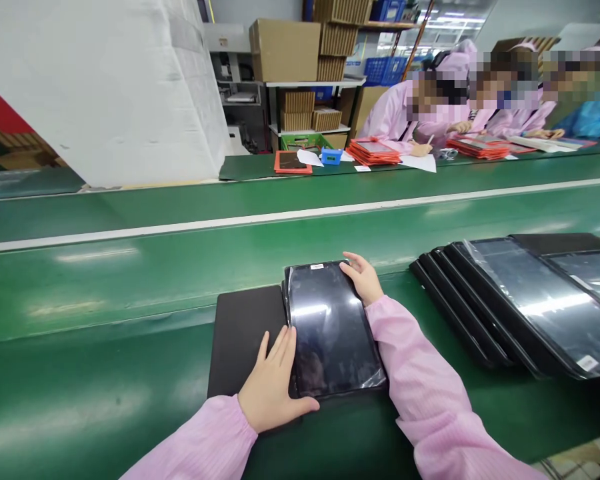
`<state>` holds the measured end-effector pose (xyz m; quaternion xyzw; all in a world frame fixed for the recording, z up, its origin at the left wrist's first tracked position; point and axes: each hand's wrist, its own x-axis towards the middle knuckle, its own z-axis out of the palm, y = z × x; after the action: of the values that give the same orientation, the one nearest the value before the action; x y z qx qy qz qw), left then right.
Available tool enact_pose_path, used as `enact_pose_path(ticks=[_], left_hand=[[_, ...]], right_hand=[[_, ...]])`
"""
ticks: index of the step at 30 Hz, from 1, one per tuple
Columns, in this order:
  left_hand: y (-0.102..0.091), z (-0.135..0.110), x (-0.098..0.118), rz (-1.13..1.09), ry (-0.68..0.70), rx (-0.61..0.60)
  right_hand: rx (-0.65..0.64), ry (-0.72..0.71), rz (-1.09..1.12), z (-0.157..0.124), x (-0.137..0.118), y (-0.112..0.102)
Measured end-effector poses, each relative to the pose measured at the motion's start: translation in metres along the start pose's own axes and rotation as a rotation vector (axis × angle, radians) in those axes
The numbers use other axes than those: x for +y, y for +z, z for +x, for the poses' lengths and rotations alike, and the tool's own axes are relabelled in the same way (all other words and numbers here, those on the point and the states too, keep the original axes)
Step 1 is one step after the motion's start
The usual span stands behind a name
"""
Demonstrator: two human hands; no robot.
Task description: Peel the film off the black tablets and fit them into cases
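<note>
Tablet: screen up on the near green counter, directly in front of the person, long sides running away from them, which leaves both side edges within easy reach.
Cover flap: folded out flat to the tablet's left, so the screen lies exposed; the two look like parts of one black folio.
Left hand: palm down on the flap, grip spread and wrapped around nothing, fingertips at the tablet's left edge, thumb near its bottom left corner; this looks like steadying.
Right hand: fingertips at the top right corner; whether the grip pinches there or merely rests is unclear. Lying diagonally across from the left thumb, it probably helps keep the tablet straight.
Clear film: wrinkled at the bottom right corner, presumably guarding the glass.
White sticker: at the top edge, where neither hand covers it.
Tablet stack: fanned in overlapping layers to the right, apart from the handled tablet, perhaps so single pieces lift easily.
Co-worker's hand: across the way, over paper with a pen, beside red-cased tablets.
</note>
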<state>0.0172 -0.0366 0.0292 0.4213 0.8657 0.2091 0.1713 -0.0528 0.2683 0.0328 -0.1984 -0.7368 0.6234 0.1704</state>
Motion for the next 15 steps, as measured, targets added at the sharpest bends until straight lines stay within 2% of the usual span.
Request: enact_pose_path(ticks=[2, 5, 8, 10, 12, 15], left_hand=[[-0.002, 0.000, 0.001, -0.116, 0.012, -0.005], [-0.006, 0.001, 0.002, -0.388, -0.088, 0.084], [-0.013, 0.005, 0.005, -0.882, -0.216, 0.206], [-0.016, 0.008, 0.009, -1.206, -0.243, 0.255], [-0.018, 0.011, 0.015, -1.406, -0.291, 0.221], [-0.018, 0.014, 0.022, -1.488, -0.423, 0.140]], right_hand=[[-0.033, 0.062, 0.083, -0.005, -0.002, -0.002], [-0.068, 0.127, 0.177, -0.010, -0.009, 0.000], [-0.059, 0.126, 0.245, -0.014, -0.024, 0.003], [-0.046, 0.096, 0.270, -0.018, -0.038, 0.003], [-0.040, 0.052, 0.272, -0.024, -0.050, 0.005], [-0.044, -0.026, 0.221, -0.034, -0.063, 0.009]])
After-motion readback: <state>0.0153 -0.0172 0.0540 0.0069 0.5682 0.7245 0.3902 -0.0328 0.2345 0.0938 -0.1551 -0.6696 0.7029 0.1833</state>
